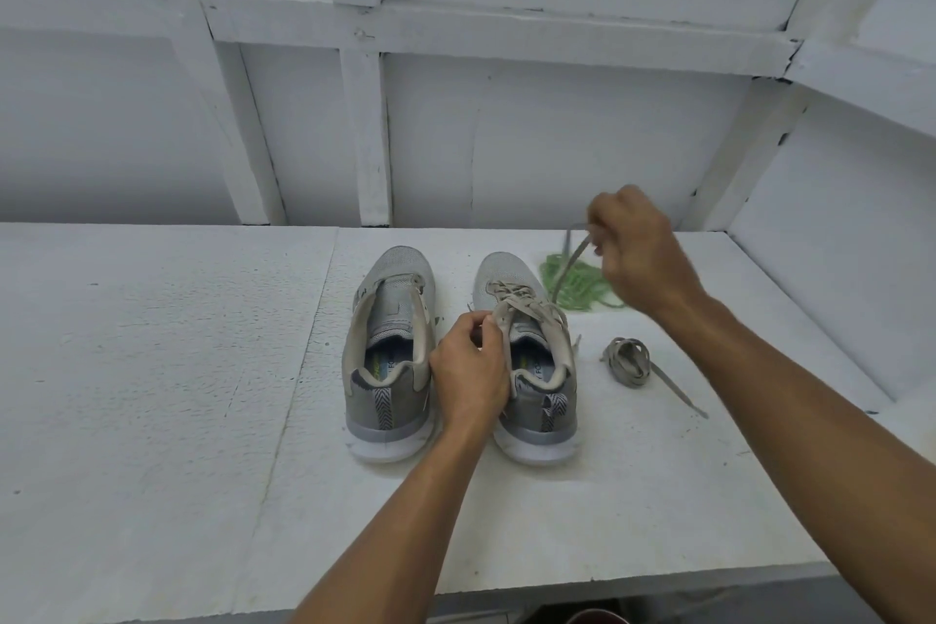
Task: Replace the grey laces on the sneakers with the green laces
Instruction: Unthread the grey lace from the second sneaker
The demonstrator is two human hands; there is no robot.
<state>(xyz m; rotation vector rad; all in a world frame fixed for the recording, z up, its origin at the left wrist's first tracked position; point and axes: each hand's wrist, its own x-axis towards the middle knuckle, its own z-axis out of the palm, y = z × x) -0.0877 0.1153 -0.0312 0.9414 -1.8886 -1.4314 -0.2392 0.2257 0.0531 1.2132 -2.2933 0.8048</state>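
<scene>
Under the left hand's fingers (489,327), a white, grainy-surfaced flat tabletop (177,370), crossed by a thin straight seam (304,345) left of those fingers. Beyond the right hand's fingers (602,231), a white-painted panelled back wall (557,142), framed with upright and horizontal white battens (362,117), cracked at some joints. Right of those fingers, a white slanted side panel (835,269). Nearer than both, past the tabletop's front edge, a dark gap with a dark red rounded rim (590,616). Soft, even light; faint shadows.

Mid-frame on the white table (177,370): unlaced sneaker (390,355) on the left, laced sneaker (544,413) beside it. Left hand (468,370) pinches the laced sneaker's eyelet edge. Right hand (635,253) holds its grey lace (570,264) up over the green laces (582,289), right of centre. A lace bundle (628,362) lies just right of that shoe.
</scene>
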